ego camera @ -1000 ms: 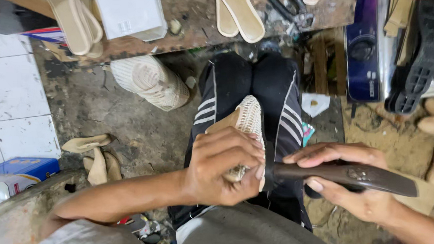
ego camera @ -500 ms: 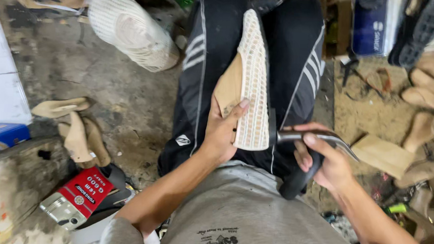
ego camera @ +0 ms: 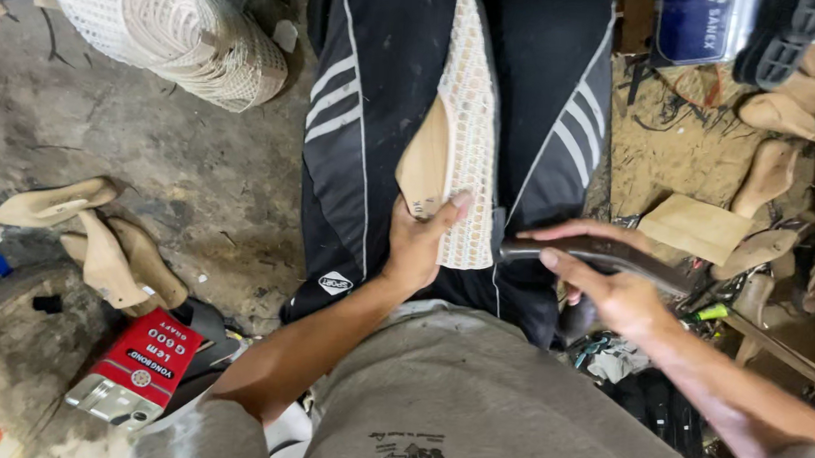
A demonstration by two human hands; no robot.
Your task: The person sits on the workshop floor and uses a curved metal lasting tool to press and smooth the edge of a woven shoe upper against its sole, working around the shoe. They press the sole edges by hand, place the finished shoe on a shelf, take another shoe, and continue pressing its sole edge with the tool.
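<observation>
A tan shoe last [ego camera: 427, 160] wrapped on one side with white mesh material [ego camera: 468, 139] rests on my lap, over black trousers with white stripes [ego camera: 365, 143]. My left hand [ego camera: 419, 244] grips the last's near end, thumb pressed on the mesh. My right hand [ego camera: 609, 286] holds a dark curved metal tool [ego camera: 601, 255], its tip pointing at the lower edge of the mesh.
A roll of white mesh [ego camera: 172, 31] lies on the concrete floor at upper left. Loose tan lasts [ego camera: 100, 241] and a red glue can [ego camera: 135, 368] sit at lower left. More lasts [ego camera: 768, 174], a wood block [ego camera: 696, 226] and clutter crowd the right side.
The view has closed in on my lap. My right hand has brought the tool's tip against the mesh edge; my left hand still holds the last.
</observation>
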